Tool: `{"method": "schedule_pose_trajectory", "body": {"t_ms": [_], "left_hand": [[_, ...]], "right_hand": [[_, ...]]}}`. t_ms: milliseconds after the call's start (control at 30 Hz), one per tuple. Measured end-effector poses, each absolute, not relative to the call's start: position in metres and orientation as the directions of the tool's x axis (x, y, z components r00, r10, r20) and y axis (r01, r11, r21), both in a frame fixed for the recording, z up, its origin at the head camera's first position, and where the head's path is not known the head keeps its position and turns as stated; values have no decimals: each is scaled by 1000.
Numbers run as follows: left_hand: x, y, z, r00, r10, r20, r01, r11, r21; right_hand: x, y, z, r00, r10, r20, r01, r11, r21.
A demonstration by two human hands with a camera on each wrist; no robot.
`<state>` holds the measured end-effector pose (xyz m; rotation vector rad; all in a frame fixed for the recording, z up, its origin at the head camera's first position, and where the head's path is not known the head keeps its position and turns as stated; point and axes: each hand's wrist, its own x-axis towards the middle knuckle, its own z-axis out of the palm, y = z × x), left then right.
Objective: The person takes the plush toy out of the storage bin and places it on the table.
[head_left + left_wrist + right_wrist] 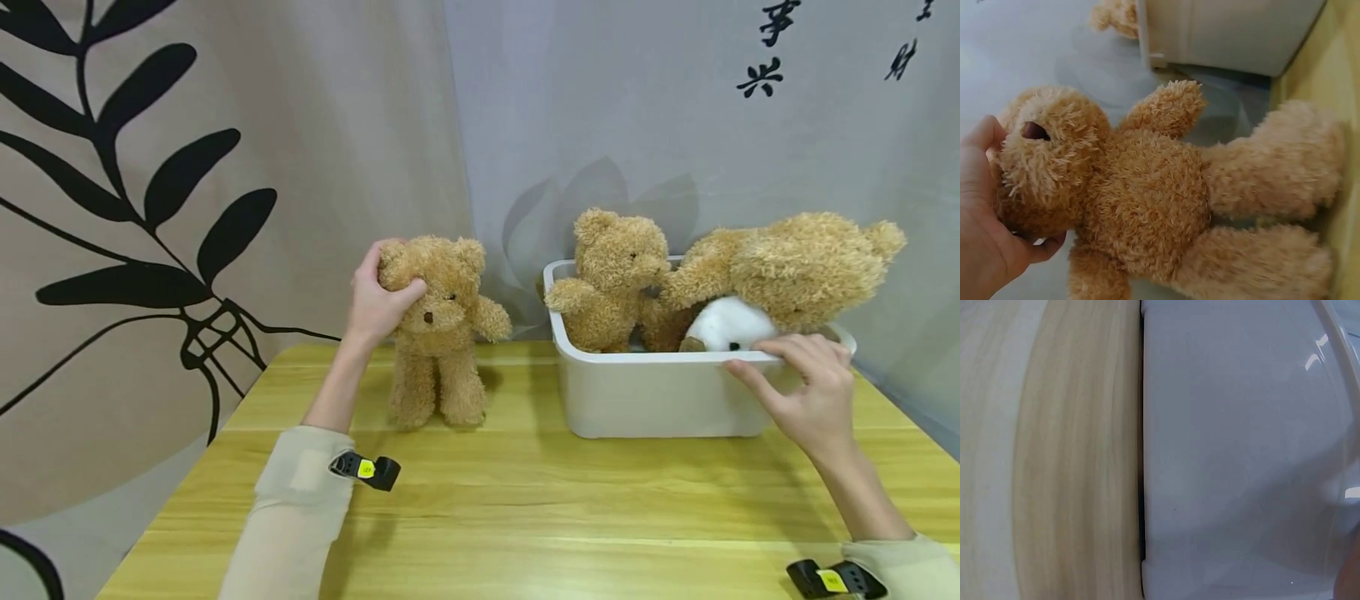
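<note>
Because plush gives, a light and even hold serves best

While the left hand (pixel 377 302) is clamped on the head of the standing bear (pixel 435 340), thumb across the face beside an eye and fingers round the back, the bear stands upright on the table (pixel 525 508), left of the bin (pixel 660 396) and apart from it. Its face is turned to the front, and both feet seem to meet the table. The right hand (pixel 813 392) grips the bin's front rim, fingers hooked over it and thumb outside; the right-wrist view gives mostly the outer wall and only a sliver of that hand.

For a steady stance, the left hold looks sound but high: plush this soft would likely fold at the neck if pressed down or tugged sideways. Better to spread the pressure between thumb and fingers, hold the head straight above the feet, and let the legs take the weight. The thumb would do well to lie clear of the eye. On the rim, a light grip should be enough; a hard pull could slide the bin or unsettle the seated bear (pixel 617 279), the lying bear (pixel 810 260) that juts past the right end, and the white toy (pixel 729 323) just below it.
</note>
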<state>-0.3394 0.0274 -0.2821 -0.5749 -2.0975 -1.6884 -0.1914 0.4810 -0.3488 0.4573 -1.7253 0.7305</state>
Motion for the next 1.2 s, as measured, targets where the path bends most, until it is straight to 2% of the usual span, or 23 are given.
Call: {"method": "schedule_pose_trajectory", "body": {"t_ms": [333, 567, 700, 1000, 1200], "left_hand": [[-363, 29, -322, -906, 226, 357, 411, 274, 869], [-373, 25, -330, -907, 250, 339, 397, 242, 885], [-372, 24, -327, -908, 279, 313, 387, 267, 883], [-349, 23, -302, -930, 244, 274, 339, 281, 898], [-360, 19, -311, -946, 181, 269, 312, 284, 907]], "right_hand": [[-193, 487, -352, -269, 70, 960, -640, 733, -233], [-190, 480, -348, -288, 76, 955, -645, 722, -252], [-190, 479, -348, -290, 76, 954, -640, 726, -253], [-195, 490, -355, -310, 63, 948, -621, 742, -253], [-199, 495, -360, -314, 57, 948, -619, 745, -249]]}}
